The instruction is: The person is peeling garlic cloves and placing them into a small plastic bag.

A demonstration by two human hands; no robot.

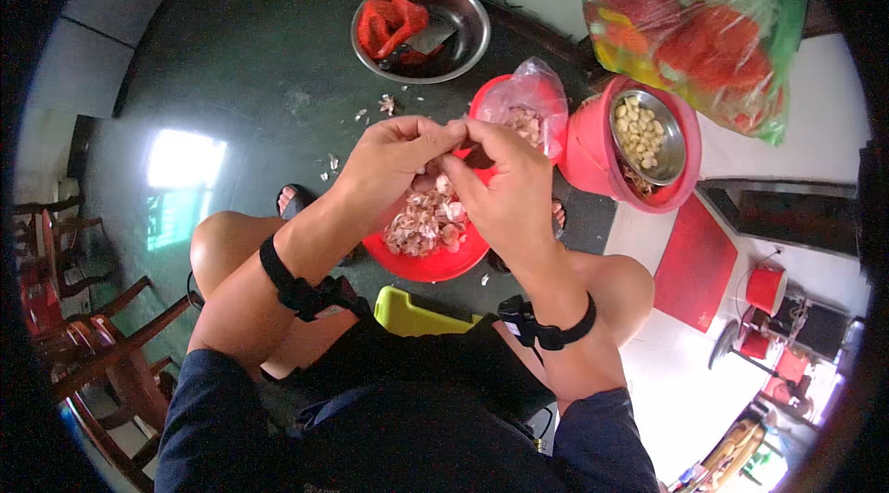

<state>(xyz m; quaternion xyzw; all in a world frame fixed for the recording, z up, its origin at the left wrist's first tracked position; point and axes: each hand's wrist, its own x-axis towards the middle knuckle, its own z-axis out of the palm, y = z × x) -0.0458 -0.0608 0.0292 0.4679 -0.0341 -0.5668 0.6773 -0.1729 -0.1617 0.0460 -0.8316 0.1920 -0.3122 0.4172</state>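
Observation:
My left hand (394, 155) and my right hand (507, 180) meet fingertip to fingertip over a red plastic bowl (398, 266). Thumbs and forefingers are pinched together, and whatever small thing lies between them is hidden by the fingers. Beneath, the bowl is heaped with garlic cloves and papery skins (421, 226). Just beyond my right hand, a clear plastic bag (532, 90) with more garlic sits in another red container (483, 102). Peeled garlic cloves (639, 134) fill a steel bowl (678, 160) resting on a pink bucket (588, 155) to the right.
A steel basin (477, 25) at the far side holds a red mesh bag (394, 23) and a cleaver-like blade (433, 35). A full green-tinted plastic bag (694, 21) stands far right. Garlic skins dot the dark floor (269, 76). Wooden chairs (102, 345) are at left; a yellow-green stool (407, 312) shows below me.

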